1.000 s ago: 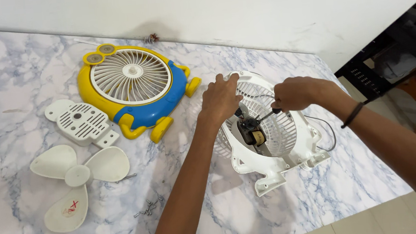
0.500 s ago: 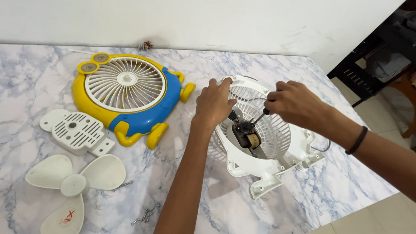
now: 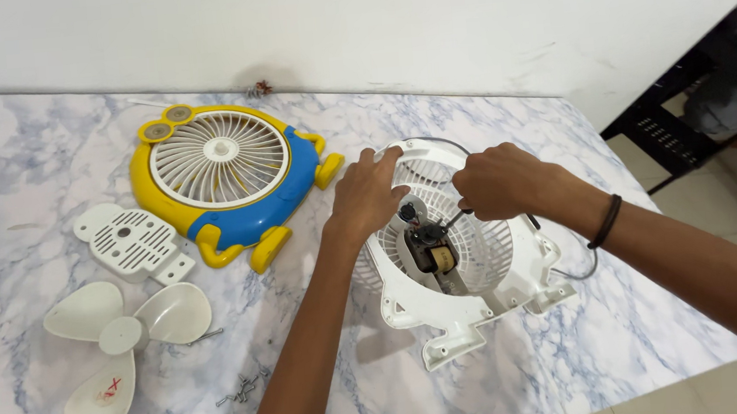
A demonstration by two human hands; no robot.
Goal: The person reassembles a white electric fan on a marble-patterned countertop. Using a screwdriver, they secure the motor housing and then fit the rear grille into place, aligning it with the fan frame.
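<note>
1. The left hand [image 3: 368, 196] is curled over the upper left rim of the white fan rear housing [image 3: 463, 291], fingers closed on the grille edge, steadying it. It had the same hold a second ago.
2. The right hand [image 3: 496, 179] is closed in a fist around the handle of a screwdriver [image 3: 453, 218], whose dark shaft angles down and left to the small motor [image 3: 429, 250] at the housing's centre. Over the last second the fist has shifted slightly left, while the tip stayed at the motor mount, so the driving appears to go on at the same screw.
3. The housing stands tilted on the marble table [image 3: 14, 156], near its right front edge, a cord trailing behind it towards the right.
4. Towards the back left lies the yellow and blue front grille [image 3: 221, 170]; a white vented cover [image 3: 130, 243] sits just beside it.
5. Near the left front edge rests the three-blade fan blade [image 3: 120, 336], with loose screws [image 3: 243, 389] to its right. None of these parts has moved.
</note>
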